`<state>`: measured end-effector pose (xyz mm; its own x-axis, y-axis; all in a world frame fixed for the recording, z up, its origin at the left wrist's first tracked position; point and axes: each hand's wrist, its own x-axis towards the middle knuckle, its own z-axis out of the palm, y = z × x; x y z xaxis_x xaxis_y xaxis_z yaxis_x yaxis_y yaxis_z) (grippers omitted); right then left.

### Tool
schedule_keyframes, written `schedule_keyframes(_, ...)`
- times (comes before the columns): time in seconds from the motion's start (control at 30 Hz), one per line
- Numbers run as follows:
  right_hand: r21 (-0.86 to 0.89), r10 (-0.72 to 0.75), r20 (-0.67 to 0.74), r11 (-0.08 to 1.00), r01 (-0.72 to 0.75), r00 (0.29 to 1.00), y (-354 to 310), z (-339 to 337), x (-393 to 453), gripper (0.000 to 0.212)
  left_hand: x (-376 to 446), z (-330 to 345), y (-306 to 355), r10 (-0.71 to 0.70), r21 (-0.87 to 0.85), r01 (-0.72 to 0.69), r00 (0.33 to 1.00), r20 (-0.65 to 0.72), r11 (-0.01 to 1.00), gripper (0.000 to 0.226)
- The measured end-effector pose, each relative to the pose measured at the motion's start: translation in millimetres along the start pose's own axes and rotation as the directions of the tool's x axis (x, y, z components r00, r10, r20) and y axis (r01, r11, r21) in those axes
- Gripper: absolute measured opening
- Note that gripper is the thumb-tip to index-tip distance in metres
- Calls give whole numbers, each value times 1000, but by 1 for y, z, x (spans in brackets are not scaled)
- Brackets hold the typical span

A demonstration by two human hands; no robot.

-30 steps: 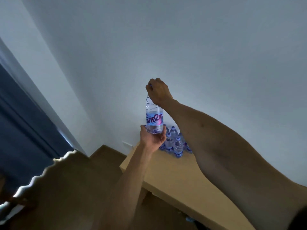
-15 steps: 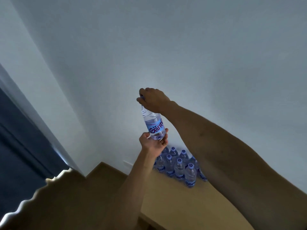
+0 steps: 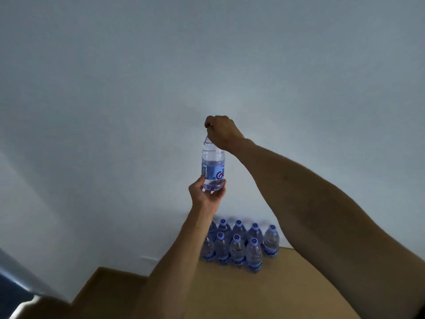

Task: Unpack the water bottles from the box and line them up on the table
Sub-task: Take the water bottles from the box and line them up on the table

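I hold a clear water bottle (image 3: 213,166) with a blue label upright in the air in front of the wall. My left hand (image 3: 207,194) cups its base from below, thumb on the left side. My right hand (image 3: 222,132) grips its cap from above, and the cap itself is hidden by the fingers. Below, several identical bottles (image 3: 239,246) with pale caps stand in two rows on the wooden table (image 3: 264,293) against the wall. The box is out of view.
A white wall (image 3: 230,65) fills most of the view behind the bottle. A dark blue curtain (image 3: 11,284) edge shows at the lower left. A wooden surface (image 3: 108,286) lies left of the table.
The view has tilted up and closer to the table. The bottle has gone from tilted to upright, still held by both hands, and the rows of bottles now sit lower in view.
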<state>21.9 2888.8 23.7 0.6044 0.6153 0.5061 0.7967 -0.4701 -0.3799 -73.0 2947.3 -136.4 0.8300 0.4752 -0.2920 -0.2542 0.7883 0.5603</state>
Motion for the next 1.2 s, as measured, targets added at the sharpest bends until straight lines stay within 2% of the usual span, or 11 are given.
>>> schedule_keyframes(0.13,-14,143,-6,990,-143,990,18,1,1,25,8,1,1,-64,104,68,997,-42,992,43)
schedule_keyframes(0.23,-14,226,41,974,-225,973,30,-4,-1,32,11,5,-2,-219,275,229,973,-67,934,50)
schedule_keyframes(0.33,-86,245,122,968,-235,962,33,-6,-3,37,7,3,-13,-365,385,348,931,-31,855,43)
schedule_keyframes(0.43,-141,253,148,962,-233,956,37,-7,-10,34,2,0,-30,-454,377,422,891,-5,824,45)
schedule_keyframes(0.5,-162,275,162,955,-249,948,44,-9,-19,32,0,1,-39,-447,357,429,894,-37,830,48)
schedule_keyframes(0.57,-190,322,245,941,-281,914,53,-9,-28,32,-2,0,-45,-407,368,410,909,-89,835,41)
schedule_keyframes(0.67,-254,424,430,904,-345,797,63,-10,-41,31,-3,-5,-50,-418,442,461,887,-196,770,39)
schedule_keyframes(0.73,-273,475,477,880,-389,740,66,-10,-47,29,-7,-8,-56,-440,472,485,873,-211,736,39)
schedule_keyframes(0.97,-290,494,516,870,-400,700,68,-13,-50,39,-23,-4,-88,-499,449,518,850,-171,728,39)
schedule_keyframes(1.1,-355,470,560,880,-315,682,71,-10,-48,26,-26,-5,-97,-504,454,506,853,-135,734,38)
schedule_keyframes(1.2,-377,462,581,882,-281,670,72,-10,-50,20,-17,-9,-92,-430,616,450,882,-193,647,35)
